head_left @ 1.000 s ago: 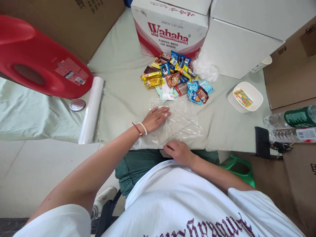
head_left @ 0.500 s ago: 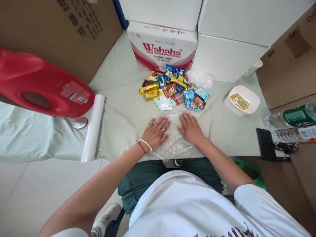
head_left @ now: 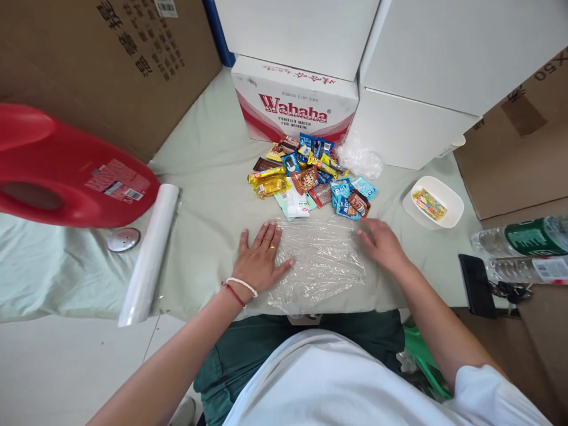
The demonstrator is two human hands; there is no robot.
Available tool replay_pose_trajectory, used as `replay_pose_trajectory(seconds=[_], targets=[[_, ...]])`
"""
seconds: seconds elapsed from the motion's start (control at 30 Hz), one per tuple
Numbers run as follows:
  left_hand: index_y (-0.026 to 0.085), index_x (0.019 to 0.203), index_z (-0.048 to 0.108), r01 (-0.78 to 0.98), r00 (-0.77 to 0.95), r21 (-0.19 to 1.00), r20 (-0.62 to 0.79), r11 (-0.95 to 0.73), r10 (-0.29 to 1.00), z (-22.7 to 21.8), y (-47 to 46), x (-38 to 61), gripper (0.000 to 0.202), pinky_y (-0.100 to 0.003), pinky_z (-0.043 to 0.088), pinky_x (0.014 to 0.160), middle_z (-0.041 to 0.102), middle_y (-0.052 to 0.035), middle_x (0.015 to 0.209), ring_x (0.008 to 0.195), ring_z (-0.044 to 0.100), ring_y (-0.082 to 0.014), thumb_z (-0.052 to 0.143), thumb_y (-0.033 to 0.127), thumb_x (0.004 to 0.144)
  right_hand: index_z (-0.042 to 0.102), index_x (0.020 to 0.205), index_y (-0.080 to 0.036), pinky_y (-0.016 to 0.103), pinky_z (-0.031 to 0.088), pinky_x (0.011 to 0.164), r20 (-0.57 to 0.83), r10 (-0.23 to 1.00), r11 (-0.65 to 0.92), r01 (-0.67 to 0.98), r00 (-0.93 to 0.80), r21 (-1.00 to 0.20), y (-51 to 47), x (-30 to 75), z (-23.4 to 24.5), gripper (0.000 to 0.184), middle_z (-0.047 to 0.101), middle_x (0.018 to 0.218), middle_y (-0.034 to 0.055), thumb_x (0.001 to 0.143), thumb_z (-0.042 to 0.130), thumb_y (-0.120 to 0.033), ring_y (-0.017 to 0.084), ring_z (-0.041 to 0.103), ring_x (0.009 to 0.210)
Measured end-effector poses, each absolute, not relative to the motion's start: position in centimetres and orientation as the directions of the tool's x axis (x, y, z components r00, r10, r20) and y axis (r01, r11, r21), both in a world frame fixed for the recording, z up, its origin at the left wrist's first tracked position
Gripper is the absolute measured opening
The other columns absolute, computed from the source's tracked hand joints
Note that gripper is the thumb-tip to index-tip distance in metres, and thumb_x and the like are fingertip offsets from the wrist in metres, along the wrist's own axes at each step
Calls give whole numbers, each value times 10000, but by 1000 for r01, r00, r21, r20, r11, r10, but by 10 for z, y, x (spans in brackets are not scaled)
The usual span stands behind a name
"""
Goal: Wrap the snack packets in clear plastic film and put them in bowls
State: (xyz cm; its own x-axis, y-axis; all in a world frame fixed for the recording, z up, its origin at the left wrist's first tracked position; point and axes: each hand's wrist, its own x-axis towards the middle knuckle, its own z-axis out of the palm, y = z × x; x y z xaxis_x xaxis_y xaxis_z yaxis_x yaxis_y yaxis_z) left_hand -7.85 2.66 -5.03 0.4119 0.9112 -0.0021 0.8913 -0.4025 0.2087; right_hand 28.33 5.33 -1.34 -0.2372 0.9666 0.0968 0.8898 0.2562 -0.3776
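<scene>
A wrinkled sheet of clear plastic film [head_left: 317,266] lies on the cloth-covered table at its front edge. My left hand [head_left: 261,257], palm down with fingers spread, rests on the film's left side. Over on the right edge of the film is my right hand [head_left: 382,244], its fingers stretched out and holding nothing that I can see. Just beyond the film sits a pile of wrapped snacks [head_left: 304,180], with small blue packets [head_left: 347,206] close to my right fingertips.
Left stand a roll of film [head_left: 149,254], a round lid [head_left: 123,239] and a big red jug [head_left: 75,168]. A Wahaba-style printed carton [head_left: 295,106] backs the snacks. Right are a white bowl [head_left: 455,204], bottles [head_left: 532,238] and a black phone [head_left: 477,285].
My hands have moved apart, the left one leftward and the right one rightward. More of the film shows between them, spread wider. The whole view has shifted slightly.
</scene>
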Motion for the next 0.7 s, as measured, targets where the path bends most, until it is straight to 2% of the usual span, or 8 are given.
replay_pose_trajectory(seconds=[0.13, 0.27, 0.33, 0.4, 0.47, 0.53, 0.6, 0.7], targets=[[170, 1681, 202, 893, 413, 203, -17, -402, 910, -50, 26, -77, 867, -706, -6, 1265, 186, -178, 1735, 1615, 220, -355, 330, 693, 1001, 708, 1256, -153, 478, 463, 1032, 180, 915, 401, 866, -361, -300, 134, 239, 13, 390, 704, 1236, 165, 1017, 435, -293, 323, 594, 1146], [171, 1682, 197, 892, 418, 199, -22, -406, 908, -48, 26, -78, 857, -687, 17, 1274, 191, -172, 1738, 1613, 225, -355, 329, 683, 1007, 548, 1493, -127, 493, 392, 1106, 170, 812, 583, 782, -558, -220, 212, 176, 7, 525, 616, 1443, 163, 976, 481, -194, 326, 503, 1267], [182, 1683, 202, 890, 420, 204, -21, -407, 907, -48, 26, -78, 855, -680, 16, 1277, 199, -170, 1737, 1613, 225, -355, 342, 683, 1004, 557, 1481, -118, 519, 401, 1081, 122, 799, 602, 779, -589, -176, 239, 160, 0, 515, 639, 1390, 180, 980, 524, -232, 347, 496, 1256], [199, 1683, 207, 889, 416, 216, -11, -404, 909, -47, 26, -78, 859, -672, 9, 1279, 207, -165, 1737, 1613, 224, -359, 361, 691, 996, 683, 1289, -109, 550, 413, 1044, 113, 805, 593, 793, -582, -141, 254, 158, 0, 405, 686, 1215, 195, 983, 584, -355, 375, 507, 1211], [211, 1684, 209, 889, 408, 232, -7, -396, 913, -47, 26, -78, 863, -665, 4, 1281, 211, -161, 1738, 1612, 225, -361, 377, 695, 990, 726, 1087, -110, 581, 415, 1024, 185, 825, 560, 817, -535, -135, 254, 169, 11, 413, 679, 1099, 201, 963, 622, -491, 400, 508, 1189], [210, 1682, 214, 888, 406, 245, -16, -390, 914, -46, 26, -78, 864, -664, 2, 1281, 216, -164, 1736, 1611, 229, -360, 388, 692, 987, 705, 1064, -116, 593, 419, 1013, 285, 839, 520, 837, -464, -170, 237, 183, 31, 457, 654, 1111, 203, 957, 613, -550, 408, 505, 1189], [200, 1681, 218, 884, 411, 251, -21, -394, 911, -47, 26, -78, 867, -667, 3, 1280, 215, -168, 1736, 1612, 226, -361, 389, 691, 987, 667, 1178, -130, 561, 442, 998, 318, 841, 519, 818, -438, -248, 205, 193, 49, 432, 632, 1178, 191, 988, 571, -506, 377, 527, 1173], [192, 1680, 220, 882, 418, 244, -10, -403, 909, -48, 26, -78, 865, -673, 4, 1277, 202, -168, 1739, 1615, 214, -364, 377, 691, 991, 564, 1384, -153, 459, 502, 944, 175, 813, 573, 709, -556, -411, 135, 189, 49, 405, 644, 1254, 165, 1026, 491, -327, 296, 602, 1091]])
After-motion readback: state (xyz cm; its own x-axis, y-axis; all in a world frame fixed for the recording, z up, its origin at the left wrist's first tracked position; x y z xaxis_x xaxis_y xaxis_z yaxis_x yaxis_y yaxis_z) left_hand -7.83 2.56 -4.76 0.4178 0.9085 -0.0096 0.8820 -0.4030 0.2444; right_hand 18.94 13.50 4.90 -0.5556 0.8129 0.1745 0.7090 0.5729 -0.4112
